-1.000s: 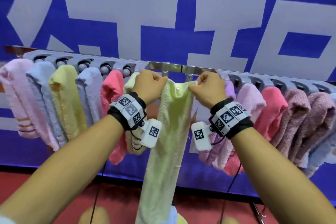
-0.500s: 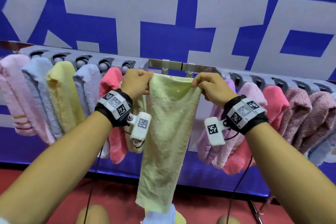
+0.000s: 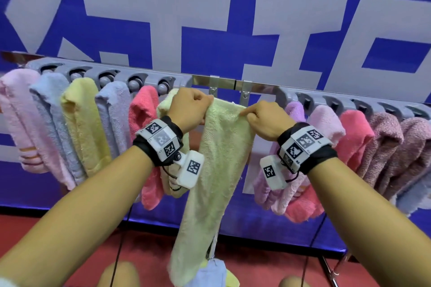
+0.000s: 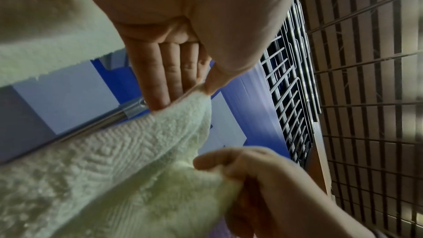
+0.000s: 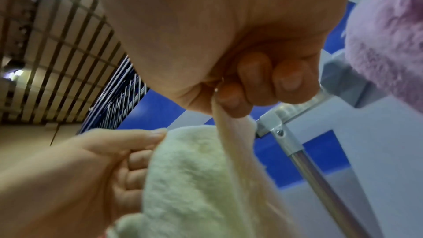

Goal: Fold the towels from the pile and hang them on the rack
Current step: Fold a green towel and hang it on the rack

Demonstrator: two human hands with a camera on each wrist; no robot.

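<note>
A pale yellow-green towel (image 3: 219, 158) hangs long in front of the bare middle of the chrome rack bar (image 3: 224, 81). My left hand (image 3: 205, 105) pinches its top left corner and my right hand (image 3: 247, 114) pinches the top right corner, both fists just below the bar. In the left wrist view the thumb and fingers of my left hand (image 4: 202, 86) nip the towel (image 4: 114, 160) edge. The right wrist view shows my right hand (image 5: 219, 100) gripping a thin fold of the towel (image 5: 187, 178) beside the bar (image 5: 320, 178).
Folded towels hang in grey clips on both sides: pink (image 3: 21, 119), blue, yellow (image 3: 81, 123), lavender and coral at left; purple, pink, coral (image 3: 354, 142) and mauve at right. A blue banner (image 3: 233, 30) stands behind. More towels (image 3: 210, 272) lie low on the red floor.
Half a second ago my hands held the towel's top edge spread wide. They have since drawn closer together, and the towel hangs narrower.
</note>
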